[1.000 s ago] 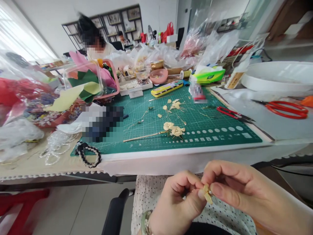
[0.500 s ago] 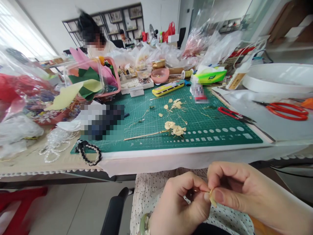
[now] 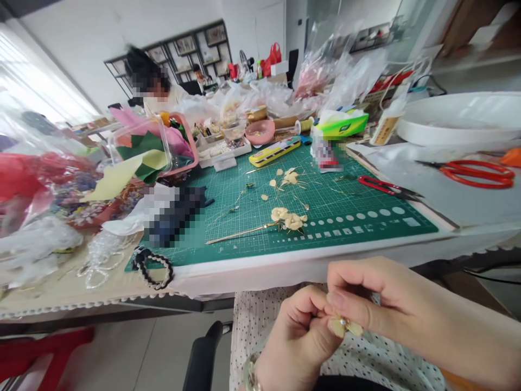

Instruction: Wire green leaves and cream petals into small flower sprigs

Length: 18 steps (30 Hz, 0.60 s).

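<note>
A small pale yellow flower (image 3: 345,327) with a pearl-like centre is held between my two hands, low in the view. My left hand (image 3: 303,331) pinches it from the left, thumb against a petal. From the right, my right hand (image 3: 376,301) meets it with thumb and forefinger closed just above the petals. The fingers hide whatever lies behind the flower. On the green cutting mat (image 3: 228,203) lies a gold hairpin (image 3: 240,234) with cream flowers (image 3: 291,220) at its right end. Loose cream petals (image 3: 290,176) with thin wires lie farther back.
Red-handled snips (image 3: 378,186) lie on the mat's right side, large red scissors (image 3: 478,172) beyond them. A beaded hair tie (image 3: 157,271) is at the front left edge. A black armrest (image 3: 203,355) stands below; a person (image 3: 152,81) sits across the table.
The flower has turned, so its pearl centre and spread petals now show. Both hands have shifted slightly left, and the right fingers have moved up and over it. The camera view has tilted a little.
</note>
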Tool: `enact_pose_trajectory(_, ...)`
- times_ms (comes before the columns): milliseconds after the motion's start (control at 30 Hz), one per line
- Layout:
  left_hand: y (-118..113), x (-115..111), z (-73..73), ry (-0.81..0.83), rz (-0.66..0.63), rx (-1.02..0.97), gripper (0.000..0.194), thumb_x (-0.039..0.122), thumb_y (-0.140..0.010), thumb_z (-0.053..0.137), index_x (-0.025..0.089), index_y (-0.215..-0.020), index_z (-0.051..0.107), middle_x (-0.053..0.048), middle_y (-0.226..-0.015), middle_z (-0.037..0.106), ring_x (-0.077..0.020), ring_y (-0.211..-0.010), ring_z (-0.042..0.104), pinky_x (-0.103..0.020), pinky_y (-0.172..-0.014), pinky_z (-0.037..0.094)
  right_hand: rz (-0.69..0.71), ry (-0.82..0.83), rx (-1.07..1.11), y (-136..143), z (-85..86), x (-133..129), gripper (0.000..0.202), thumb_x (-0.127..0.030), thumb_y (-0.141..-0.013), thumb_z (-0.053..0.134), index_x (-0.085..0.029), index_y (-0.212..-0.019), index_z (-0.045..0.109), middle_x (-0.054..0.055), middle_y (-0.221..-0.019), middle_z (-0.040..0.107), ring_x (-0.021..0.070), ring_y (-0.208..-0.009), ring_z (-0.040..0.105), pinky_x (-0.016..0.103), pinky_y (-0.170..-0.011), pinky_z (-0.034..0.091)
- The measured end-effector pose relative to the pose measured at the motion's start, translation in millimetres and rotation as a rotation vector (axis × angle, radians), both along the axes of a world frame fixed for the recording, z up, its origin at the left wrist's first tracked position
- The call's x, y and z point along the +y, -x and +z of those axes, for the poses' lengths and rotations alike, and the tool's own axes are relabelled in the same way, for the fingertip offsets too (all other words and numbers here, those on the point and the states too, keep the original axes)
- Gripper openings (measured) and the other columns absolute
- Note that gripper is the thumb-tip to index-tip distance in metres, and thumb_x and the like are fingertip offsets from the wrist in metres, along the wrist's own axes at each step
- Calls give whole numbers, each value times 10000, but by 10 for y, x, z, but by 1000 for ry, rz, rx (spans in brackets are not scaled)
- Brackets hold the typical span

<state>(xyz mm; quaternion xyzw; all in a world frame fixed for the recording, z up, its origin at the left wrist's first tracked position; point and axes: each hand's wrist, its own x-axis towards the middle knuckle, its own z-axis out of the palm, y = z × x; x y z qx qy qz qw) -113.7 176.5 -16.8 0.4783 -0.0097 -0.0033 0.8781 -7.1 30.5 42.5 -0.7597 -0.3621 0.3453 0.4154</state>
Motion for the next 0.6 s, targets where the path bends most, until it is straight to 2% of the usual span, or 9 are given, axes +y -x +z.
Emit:
enact_pose_trajectory(167, -23, -50, -90, 31, 171, -82, 314, 412, -936, 750, 189, -802, 574, 71, -633, 420, -78, -591, 317, -222, -580, 270, -132, -139, -118, 133, -95, 18, 503, -629, -1040, 431, -231, -736, 471, -35, -682, 464, 132, -611, 440, 237, -514, 358)
enact_pose_trajectory(367, -18, -94, -121, 46, 263, -91, 268, 385, -930, 762, 193, -821, 610, 66, -657, 441, -84, -608, 324, -218, -602, 297, -155, -191, -217, 262, -195, 7, 495, -557, -1074, 392, -230, -715, 490, -38, -623, 510, 117, -553, 491, 219, -484, 391)
enact_pose_trajectory(500, 10, -113, -140, 4, 291, -75, 289, 430, -916, 770, 190, -824, 639, 70, -635, 422, -77, -581, 306, -215, -574, 275, -261, -295, -272, 256, -149, 45, 476, -527, -1072, 416, -238, -715, 541, -41, -605, 546, 106, -515, 514, 192, -457, 421)
enact_pose_trajectory(600, -6, -116, -136, 25, 270, -40, 348, 467, -881, 796, 183, -784, 620, 83, -600, 393, -57, -526, 281, -201, -516, 233, -235, -346, -207, 225, -75, 94, 451, -530, -1068, 429, -251, -762, 606, -35, -640, 605, 111, -545, 575, 176, -486, 470)
